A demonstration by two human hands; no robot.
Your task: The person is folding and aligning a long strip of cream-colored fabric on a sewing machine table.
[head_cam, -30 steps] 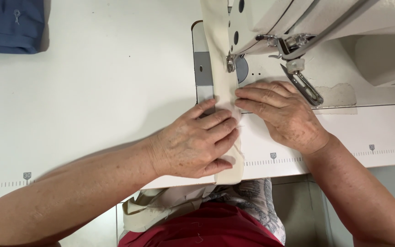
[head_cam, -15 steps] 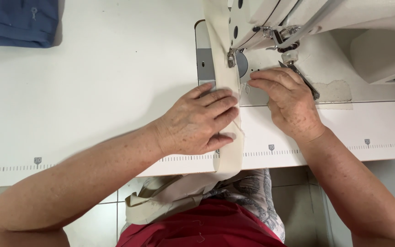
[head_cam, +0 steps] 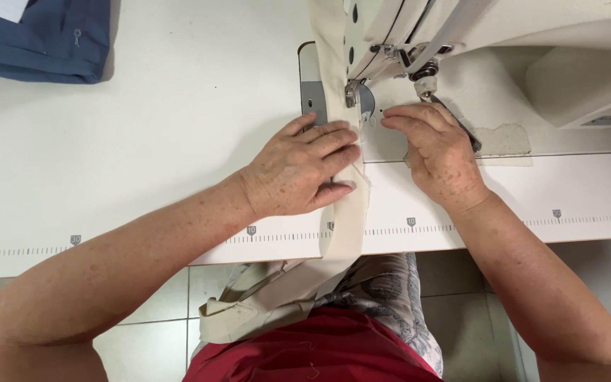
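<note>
Left hand (head_cam: 298, 170) lies flat, palm down, fingers together and stretched out, pressing on the cream fabric strip (head_cam: 344, 212). Not gripping, just pinning it to the table. Fingertips point right, ending at the strip's right edge, just short of the presser foot (head_cam: 353, 93).

Right hand (head_cam: 436, 152) also flat and spread on the machine bed, palm down, fingers loosely together, pointing left toward the needle area. It holds nothing; index tip sits just beside the strip's right edge, near the foot. Can't tell if it actually touches the cloth.

Strip: plain woven cotton look, matte, off-white, long and narrow. It runs from the top of frame down under the foot, under the left hand's fingers, over the table edge, then hangs in a loose crumpled fold (head_cam: 249, 318) above the person's lap.

Sewing machine (head_cam: 503, 42): cream painted body, smooth and glossy, metal fittings at the needle bar. A grey metal plate (head_cam: 312, 99) is set in the table left of the strip.

Table (head_cam: 143, 141): white, smooth laminate, with a printed ruler scale (head_cam: 178, 240) along the front edge.

Folded blue garment (head_cam: 37, 35) at top left, well away from both hands. Red cloth (head_cam: 319, 354) and grey patterned cloth (head_cam: 390, 290) on the lap below.
</note>
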